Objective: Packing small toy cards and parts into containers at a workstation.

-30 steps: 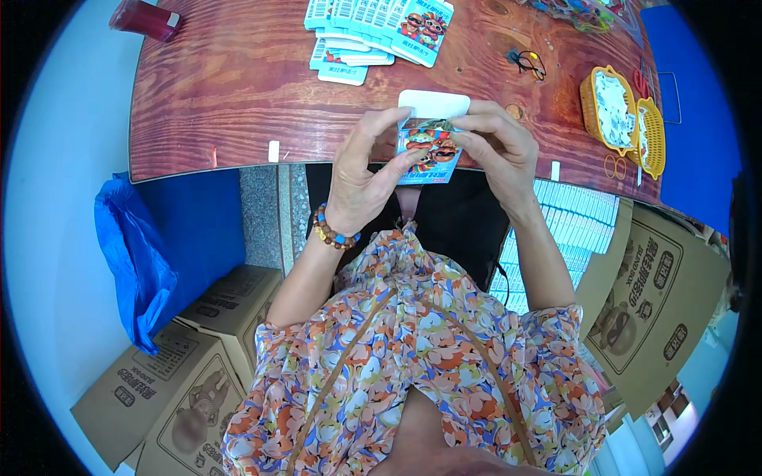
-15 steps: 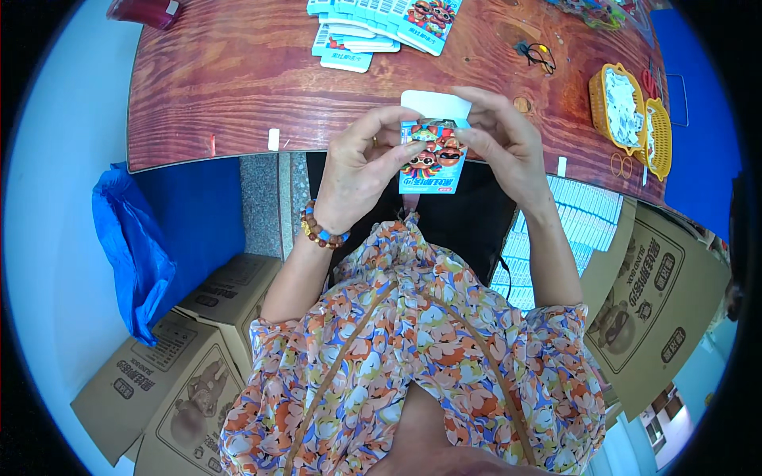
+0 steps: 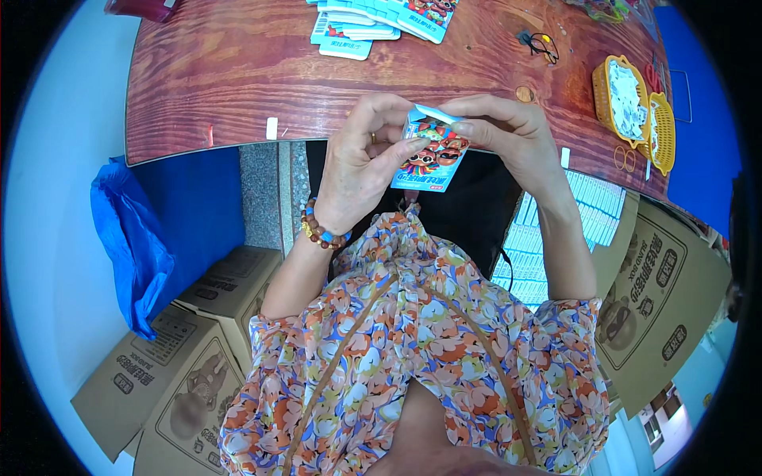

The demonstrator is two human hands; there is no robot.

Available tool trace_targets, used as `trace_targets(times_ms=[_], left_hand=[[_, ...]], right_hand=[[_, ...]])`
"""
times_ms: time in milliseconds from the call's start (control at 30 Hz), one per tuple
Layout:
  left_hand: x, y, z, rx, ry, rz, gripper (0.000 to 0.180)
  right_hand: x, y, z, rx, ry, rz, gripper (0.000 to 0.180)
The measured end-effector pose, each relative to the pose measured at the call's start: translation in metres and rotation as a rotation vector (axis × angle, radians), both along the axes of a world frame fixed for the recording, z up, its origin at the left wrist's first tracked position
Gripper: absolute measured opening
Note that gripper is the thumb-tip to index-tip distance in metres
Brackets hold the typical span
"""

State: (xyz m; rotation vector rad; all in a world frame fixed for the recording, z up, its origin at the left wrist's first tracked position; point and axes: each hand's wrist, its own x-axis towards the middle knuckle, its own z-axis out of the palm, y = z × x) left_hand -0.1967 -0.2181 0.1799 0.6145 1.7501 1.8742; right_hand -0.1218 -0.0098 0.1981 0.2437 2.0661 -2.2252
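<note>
A small light-blue cardboard box (image 3: 432,163) with cartoon figures on its front is held between my hands, just off the table's front edge. My left hand (image 3: 361,163) grips its left side, thumb on the printed face and fingers behind. With thumb and fingers pinched at the top right corner, my right hand (image 3: 508,139) holds the top flap (image 3: 436,115), which is bent over toward the opening. What lies inside the box is hidden. A beaded bracelet circles my left wrist.
Flat blue cartons (image 3: 381,20) lie stacked at the table's far side. Yellow baskets (image 3: 661,143) with white packets stand at the right, near rubber bands (image 3: 623,159). Rows of small boxes (image 3: 583,210) fill a brown carton (image 3: 659,278) below right; more cartons (image 3: 190,373) stand at left.
The box's top flap, upright and spread before, is now folded down toward the opening. My right hand has shifted onto the top edge, and the box is slightly tilted.
</note>
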Motion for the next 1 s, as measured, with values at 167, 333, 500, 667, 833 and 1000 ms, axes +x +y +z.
trace_targets(times_ms=[167,333,500,667,833,1000], left_hand=[[-0.001,0.001,-0.003,0.026,0.000,-0.033,0.040],[-0.001,0.003,0.002,0.036,-0.041,-0.044,0.041],[-0.003,0.002,0.000,0.027,-0.053,-0.060,0.042],[-0.003,0.004,-0.002,0.012,-0.042,-0.053,0.040],[0.000,0.006,-0.004,0.020,-0.083,-0.034,0.037],[0.005,0.007,-0.010,0.075,-0.116,-0.003,0.040]], right_hand=[[0.000,0.004,0.001,-0.015,-0.065,-0.009,0.020],[0.000,0.003,0.007,0.084,-0.015,-0.004,0.020],[0.002,0.000,0.008,0.080,-0.028,-0.028,0.019],[0.001,0.000,0.005,0.258,0.134,-0.008,0.021],[0.001,0.006,0.005,0.358,0.197,0.078,0.022],[0.007,0.007,0.007,0.506,0.329,0.145,0.022]])
